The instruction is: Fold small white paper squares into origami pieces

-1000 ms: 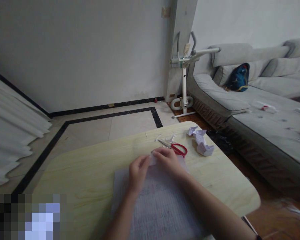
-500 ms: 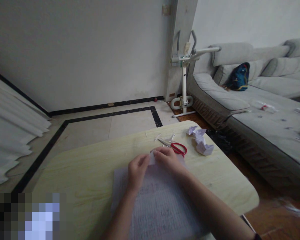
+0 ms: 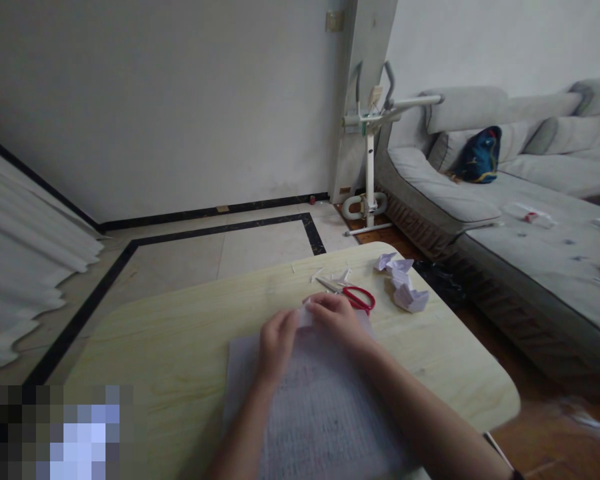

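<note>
A small piece of white paper (image 3: 306, 319) is held up between my two hands, over a large written sheet (image 3: 325, 407) lying on the table. My left hand (image 3: 279, 340) pinches its left side, and my right hand (image 3: 334, 317) grips the top right corner with bent fingers. Just beyond my right hand lie scissors (image 3: 359, 298) with red handles, their blades pointing left. White paper scraps (image 3: 341, 276) are scattered about the blades. Folded paper pieces (image 3: 410, 297) stand farther right on the table.
The pale wooden table (image 3: 180, 353) has rounded corners. Past its right side is a grey sofa (image 3: 545, 267) with a dark blue bag (image 3: 481, 157). A white exercise machine (image 3: 369, 160) stands by the wall, and a white curtain (image 3: 25, 267) hangs at the left.
The fingers of my left hand have shifted slightly on the small paper, and its lower edge now looks a little tilted. Everything else stays in place.
</note>
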Tool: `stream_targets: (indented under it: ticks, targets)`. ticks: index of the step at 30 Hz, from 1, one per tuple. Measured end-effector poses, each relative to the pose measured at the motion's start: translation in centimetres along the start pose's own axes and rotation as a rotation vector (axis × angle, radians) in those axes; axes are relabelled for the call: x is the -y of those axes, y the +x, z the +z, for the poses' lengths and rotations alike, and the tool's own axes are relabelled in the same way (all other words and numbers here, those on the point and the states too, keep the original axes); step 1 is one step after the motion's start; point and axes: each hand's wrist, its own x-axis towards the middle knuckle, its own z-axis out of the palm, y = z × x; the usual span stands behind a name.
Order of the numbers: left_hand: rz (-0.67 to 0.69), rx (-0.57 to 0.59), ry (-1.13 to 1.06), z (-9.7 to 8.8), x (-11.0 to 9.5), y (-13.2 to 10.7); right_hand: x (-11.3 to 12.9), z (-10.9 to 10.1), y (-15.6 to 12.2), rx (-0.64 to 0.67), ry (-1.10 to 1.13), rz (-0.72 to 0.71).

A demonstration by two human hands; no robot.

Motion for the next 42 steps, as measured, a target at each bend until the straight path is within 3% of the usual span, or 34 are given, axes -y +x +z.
stream_targets:
  ticks: [9, 20, 29, 42]
  targets:
    - [-0.059, 0.023, -0.082, -0.05, 0.42, 0.27, -0.05, 0.06, 0.07, -0.014, 0.02, 0.036]
    - [-0.089, 0.057, -0.223, 0.38, 0.74, 0.1, 0.07, 0.06, 0.01, 0.037, -0.05, -0.063]
    - [-0.008, 0.016, 0.057, 0.11, 0.28, 0.1, -0.59, -0.07, 0.25, 0.015, -0.04, -0.046]
    - [0.02, 0.061, 0.033, 0.12, -0.11, 0.23, 0.11, 0.25, -0.18, -0.031, -0.151, -0.125]
